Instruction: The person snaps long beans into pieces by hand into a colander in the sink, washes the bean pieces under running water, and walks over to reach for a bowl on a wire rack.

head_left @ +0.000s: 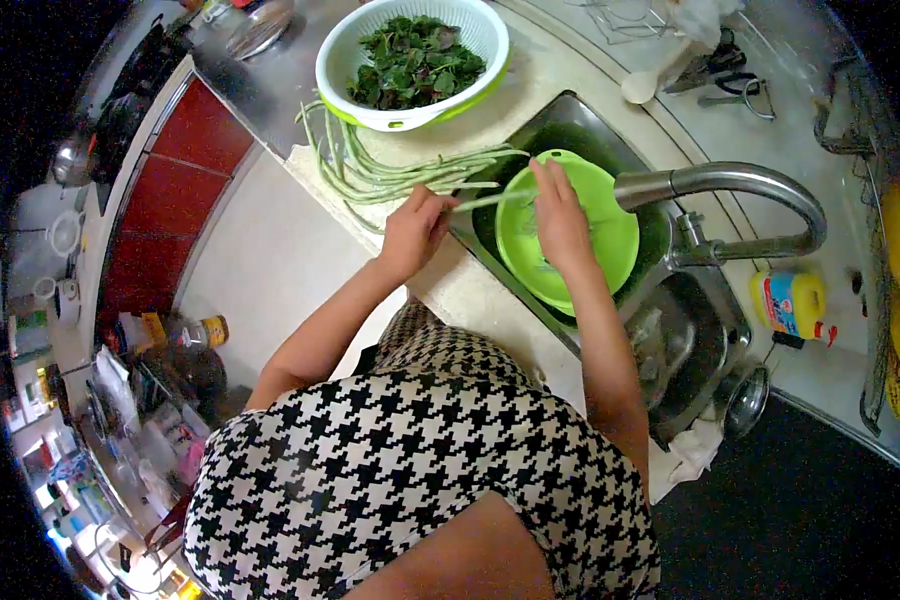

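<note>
My left hand (415, 232) is closed on a long green bean (485, 200) at the sink's left edge. The bean stretches right, over the rim of a bright green basin (610, 222), to my right hand (562, 215), whose fingers are pressed together round its far part. The basin sits in the sink and holds a few small pieces, hard to make out. A bundle of long beans (370, 178) lies on the counter just beyond my left hand, its ends reaching the sink edge.
A white colander (332, 75) of dark leaves stands behind the beans. The steel faucet (750, 178) arches over the basin from the right. A yellow bottle (790, 303), scissors (740, 95) and a second sink bowl (685, 340) are to the right.
</note>
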A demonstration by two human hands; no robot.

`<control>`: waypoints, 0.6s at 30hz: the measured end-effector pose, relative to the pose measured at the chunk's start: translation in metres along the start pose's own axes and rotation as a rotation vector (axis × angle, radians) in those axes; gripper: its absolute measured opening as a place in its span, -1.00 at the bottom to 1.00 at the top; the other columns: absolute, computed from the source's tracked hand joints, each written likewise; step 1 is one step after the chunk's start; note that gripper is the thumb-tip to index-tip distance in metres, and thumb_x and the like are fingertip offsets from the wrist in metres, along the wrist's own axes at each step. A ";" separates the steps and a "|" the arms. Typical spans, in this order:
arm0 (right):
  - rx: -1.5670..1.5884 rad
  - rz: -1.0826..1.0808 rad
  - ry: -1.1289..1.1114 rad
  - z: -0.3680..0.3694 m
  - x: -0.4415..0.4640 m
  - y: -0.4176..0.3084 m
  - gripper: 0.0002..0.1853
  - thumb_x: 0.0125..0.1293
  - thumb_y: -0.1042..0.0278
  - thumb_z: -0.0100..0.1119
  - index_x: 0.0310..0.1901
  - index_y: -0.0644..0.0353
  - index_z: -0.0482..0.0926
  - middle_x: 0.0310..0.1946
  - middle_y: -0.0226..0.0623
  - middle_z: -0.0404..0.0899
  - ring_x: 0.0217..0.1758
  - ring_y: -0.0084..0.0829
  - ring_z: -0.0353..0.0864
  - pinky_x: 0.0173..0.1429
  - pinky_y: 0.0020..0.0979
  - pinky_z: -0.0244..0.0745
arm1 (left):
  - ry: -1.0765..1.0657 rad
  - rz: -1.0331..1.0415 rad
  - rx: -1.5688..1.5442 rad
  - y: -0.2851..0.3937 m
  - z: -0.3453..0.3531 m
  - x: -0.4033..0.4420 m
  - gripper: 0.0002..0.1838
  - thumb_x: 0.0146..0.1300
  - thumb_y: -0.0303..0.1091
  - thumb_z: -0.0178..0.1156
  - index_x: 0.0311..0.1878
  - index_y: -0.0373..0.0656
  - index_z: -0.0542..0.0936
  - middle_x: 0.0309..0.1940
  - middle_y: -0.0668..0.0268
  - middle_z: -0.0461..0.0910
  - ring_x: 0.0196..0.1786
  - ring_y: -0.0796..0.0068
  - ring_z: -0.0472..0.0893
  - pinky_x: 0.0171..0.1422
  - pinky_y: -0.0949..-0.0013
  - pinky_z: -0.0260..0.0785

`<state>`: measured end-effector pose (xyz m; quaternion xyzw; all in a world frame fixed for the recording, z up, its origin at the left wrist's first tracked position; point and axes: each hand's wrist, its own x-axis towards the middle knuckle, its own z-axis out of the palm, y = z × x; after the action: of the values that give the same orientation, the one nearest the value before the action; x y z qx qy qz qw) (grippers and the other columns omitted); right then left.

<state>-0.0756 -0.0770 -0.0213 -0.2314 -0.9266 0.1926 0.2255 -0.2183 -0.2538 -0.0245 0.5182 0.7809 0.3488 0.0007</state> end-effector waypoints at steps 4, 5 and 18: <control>0.057 -0.014 -0.251 0.015 -0.023 0.006 -0.76 0.16 0.52 -0.18 -0.13 0.23 0.39 -0.21 -0.02 0.44 -0.15 -0.02 0.43 -0.10 -0.18 0.36 | -0.021 0.032 -0.080 -0.001 -0.019 -0.021 -0.77 -0.02 -0.54 0.15 -0.24 -0.09 0.48 -0.41 0.23 0.37 -0.45 0.23 0.47 -0.43 0.30 0.34; 0.098 -0.038 -0.247 0.016 -0.034 0.005 -0.78 0.16 0.52 -0.18 -0.16 0.24 0.40 -0.23 -0.01 0.44 -0.17 -0.02 0.43 -0.12 -0.17 0.36 | -0.020 0.031 -0.072 -0.002 -0.023 -0.024 -0.78 -0.01 -0.53 0.15 -0.24 -0.09 0.49 -0.42 0.24 0.37 -0.47 0.25 0.46 -0.45 0.32 0.33; 0.841 0.673 0.174 -0.016 -0.123 -0.008 -0.84 0.14 0.46 -0.14 -0.25 0.18 0.41 -0.52 -0.43 0.36 -0.49 -0.59 0.33 -0.41 -0.60 0.27 | -0.271 0.046 -0.235 0.039 -0.027 -0.033 -0.73 -0.01 -0.58 0.08 -0.18 -0.12 0.44 -0.40 0.21 0.35 -0.40 0.28 0.46 -0.40 0.33 0.33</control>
<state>0.0271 -0.1431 -0.0452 -0.4201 -0.6224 0.5883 0.3002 -0.1814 -0.2862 0.0051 0.5747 0.7153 0.3646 0.1587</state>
